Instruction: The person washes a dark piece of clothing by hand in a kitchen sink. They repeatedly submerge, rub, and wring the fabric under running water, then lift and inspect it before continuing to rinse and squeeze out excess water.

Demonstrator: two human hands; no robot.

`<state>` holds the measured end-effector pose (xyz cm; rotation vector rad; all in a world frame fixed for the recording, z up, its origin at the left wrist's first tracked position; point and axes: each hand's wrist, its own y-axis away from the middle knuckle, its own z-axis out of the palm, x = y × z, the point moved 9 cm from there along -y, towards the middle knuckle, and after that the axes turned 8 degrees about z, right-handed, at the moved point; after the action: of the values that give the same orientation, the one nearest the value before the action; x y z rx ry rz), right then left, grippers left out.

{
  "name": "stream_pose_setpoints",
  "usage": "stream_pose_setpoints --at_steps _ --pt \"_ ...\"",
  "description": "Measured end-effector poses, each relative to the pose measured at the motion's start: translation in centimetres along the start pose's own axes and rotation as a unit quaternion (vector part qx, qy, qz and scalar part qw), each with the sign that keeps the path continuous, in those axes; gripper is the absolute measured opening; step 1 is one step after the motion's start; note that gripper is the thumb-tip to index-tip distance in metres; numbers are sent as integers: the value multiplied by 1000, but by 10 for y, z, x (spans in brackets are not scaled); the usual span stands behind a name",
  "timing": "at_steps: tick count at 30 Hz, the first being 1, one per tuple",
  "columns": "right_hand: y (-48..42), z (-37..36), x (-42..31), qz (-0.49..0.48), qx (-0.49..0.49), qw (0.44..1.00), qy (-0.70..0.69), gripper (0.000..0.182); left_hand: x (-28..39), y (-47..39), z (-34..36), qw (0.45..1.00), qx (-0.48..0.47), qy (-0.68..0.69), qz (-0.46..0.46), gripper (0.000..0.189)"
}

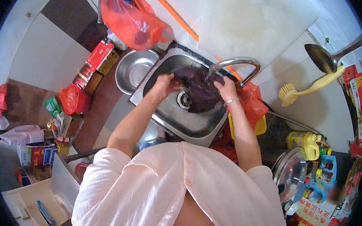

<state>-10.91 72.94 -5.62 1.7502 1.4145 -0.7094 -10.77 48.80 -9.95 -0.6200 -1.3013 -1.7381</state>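
Note:
A dark, wet cloth (201, 94) is spread in the stainless-steel sink (199, 127), partly beside and over the drain strainer (184, 99). My right hand (226, 88) grips its right edge, thumb on top, with a bracelet on the wrist. At the cloth's upper left edge is my left hand (167, 86), the cloth between thumb and fingers; these are blurred. Water seems to run from the curved chrome faucet (235, 62) onto the cloth, close to my right hand.
A steel basin (135, 70) stands left of the sink. Above it hangs a red plastic bag (133, 23). Right of the sink are another red bag (253, 100) and a yellow container (260, 126). A yellow brush (295, 94) and a dark ladle (325, 57) hang at the right wall.

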Motion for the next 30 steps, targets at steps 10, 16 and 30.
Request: stream_pose_setpoints --at_steps 10,16,30 --pt "49 9 -24 -71 -45 967 242 62 53 15 24 997 -52 -22 49 25" --pt "50 -18 -48 -111 129 966 196 25 110 27 42 968 -100 -169 154 18" --pt "24 -5 -36 -57 107 991 -63 31 124 29 46 885 -201 -395 144 13"
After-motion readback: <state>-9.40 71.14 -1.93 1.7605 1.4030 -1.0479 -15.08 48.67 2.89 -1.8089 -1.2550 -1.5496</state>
